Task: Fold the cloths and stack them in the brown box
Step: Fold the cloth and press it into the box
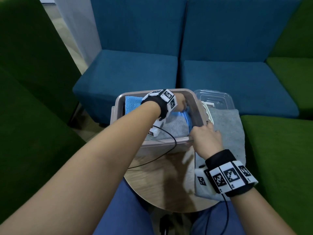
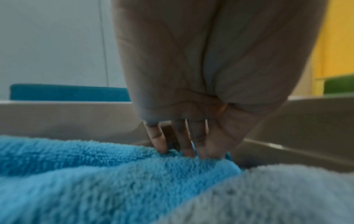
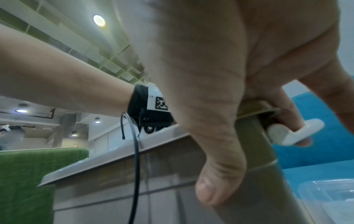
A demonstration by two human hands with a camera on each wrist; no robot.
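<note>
Left hand's fingers [image 2: 159,141] press blue cloth [image 2: 99,174].

An office lounge: blue chairs [image 1: 128,68] stand beyond the hands, green sofas [image 1: 277,150] at either side, under a grid ceiling [image 3: 107,59] with round downlights [image 3: 99,20].

Your brown box [image 1: 116,112] is a dull taupe, and inside it you have a bright sky-blue cloth [image 1: 132,104] at its 10 o'clock and a pale grey cloth [image 1: 174,126] nearer its middle — the left-wrist view shows the same blue [image 2: 95,174] and grey [image 2: 287,197] pile side by side. At the box's 3 o'clock lies another light grey cloth [image 1: 227,131], with a clear, colourless lid [image 1: 213,97] at 1 o'clock and a white handle [image 3: 295,133] on the box's side. Your wrist bands [image 1: 227,173] are black with white blocks carrying black-and-white square codes, the table [image 1: 160,180] is light wood grain, and the seats around you are teal blue [image 1: 135,68] at 12 o'clock and dark green [image 1: 279,158] at 3 o'clock.
</note>
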